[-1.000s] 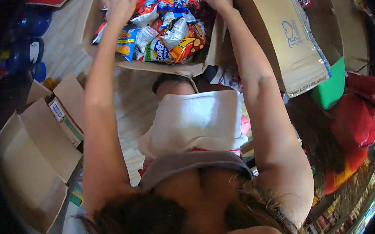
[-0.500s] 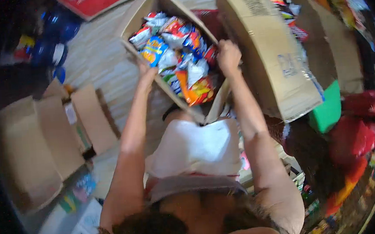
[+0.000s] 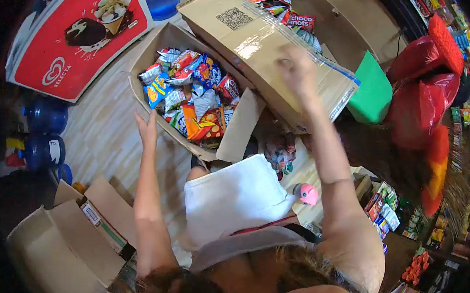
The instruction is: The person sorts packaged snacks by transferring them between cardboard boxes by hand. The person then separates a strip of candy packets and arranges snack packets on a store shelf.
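An open cardboard box full of snack packets sits in front of me on the floor. My left hand is beside its left wall, fingers stretched out; whether it touches the cardboard I cannot tell. My right hand is over the side of a larger cardboard box on the right, smeared by motion, so its fingers are unclear. More snack packets show inside that larger box. A white cloth lies across my lap.
A red ice cream sign and blue water jugs stand at the left. An opened cardboard box is at lower left. Green plastic, red bags and packed shelves line the right. A pink object is near my lap.
Both hands have let go of the packet-filled box. My right hand has moved over the larger box. The view has shifted, showing more of the red sign, and a box flap is folded outward.
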Demonstrator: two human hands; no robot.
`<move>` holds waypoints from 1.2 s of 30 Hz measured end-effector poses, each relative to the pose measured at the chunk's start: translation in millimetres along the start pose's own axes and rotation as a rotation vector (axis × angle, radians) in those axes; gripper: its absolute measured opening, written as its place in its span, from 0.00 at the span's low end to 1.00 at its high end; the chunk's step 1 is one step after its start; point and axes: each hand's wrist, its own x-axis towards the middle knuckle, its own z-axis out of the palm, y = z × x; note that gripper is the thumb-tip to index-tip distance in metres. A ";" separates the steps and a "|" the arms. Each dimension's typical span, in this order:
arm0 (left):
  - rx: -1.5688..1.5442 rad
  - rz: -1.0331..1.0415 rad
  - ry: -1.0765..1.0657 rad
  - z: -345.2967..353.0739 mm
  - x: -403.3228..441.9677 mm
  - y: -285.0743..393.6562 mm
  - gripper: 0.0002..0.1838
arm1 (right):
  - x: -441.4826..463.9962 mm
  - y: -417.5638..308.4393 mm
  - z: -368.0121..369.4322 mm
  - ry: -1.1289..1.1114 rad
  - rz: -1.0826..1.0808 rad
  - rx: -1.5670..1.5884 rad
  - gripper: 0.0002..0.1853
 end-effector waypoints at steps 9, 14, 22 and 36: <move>0.247 0.324 -0.080 -16.3 -70.3 60.9 0.41 | 10.0 29.4 -95.7 -0.093 0.142 -0.678 0.22; -0.380 0.155 -0.419 8.0 -104.7 159.6 0.39 | -50.7 -129.0 -127.6 -0.200 -0.094 -0.366 0.24; -0.664 0.045 -0.848 22.7 -143.0 259.4 0.41 | -82.7 -129.3 -114.4 -0.194 -0.153 -0.040 0.27; -0.691 0.170 -0.831 100.3 -138.1 337.8 0.28 | -94.0 -43.0 -94.7 -0.332 0.396 0.715 0.25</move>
